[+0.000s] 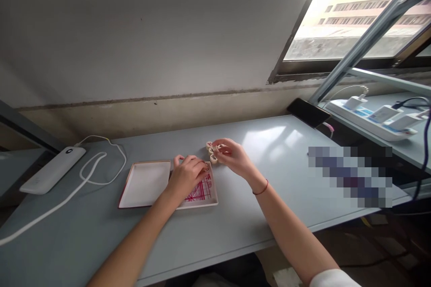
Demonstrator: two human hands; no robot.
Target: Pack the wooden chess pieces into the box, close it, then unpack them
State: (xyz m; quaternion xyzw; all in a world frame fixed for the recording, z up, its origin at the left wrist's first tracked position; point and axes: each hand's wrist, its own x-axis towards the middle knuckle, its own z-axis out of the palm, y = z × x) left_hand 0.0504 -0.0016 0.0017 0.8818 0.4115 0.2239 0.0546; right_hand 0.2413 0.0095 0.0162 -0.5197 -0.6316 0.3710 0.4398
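Observation:
An opened shallow box (144, 184) lies on the desk, its left half plain white inside and its right half showing a red-lined xiangqi board sheet (200, 190). My left hand (188, 175) is over the right half, fingers curled down near its far edge; what they hold, if anything, is hidden. Just beyond the box's far right corner, several round xiangqi pieces (213, 158) with red or black characters stand close together. My right hand (232, 156) is at these pieces, thumb and fingers pinched around a pale piece that is mostly covered.
A white power bank (54, 170) with a white cable (76, 188) lies on the left of the grey desk (242, 215). Toward the right are a dark phone (308, 113), a pixelated patch and a power strip (373, 121) with chargers on a shelf. A metal post (360, 45) rises at the right.

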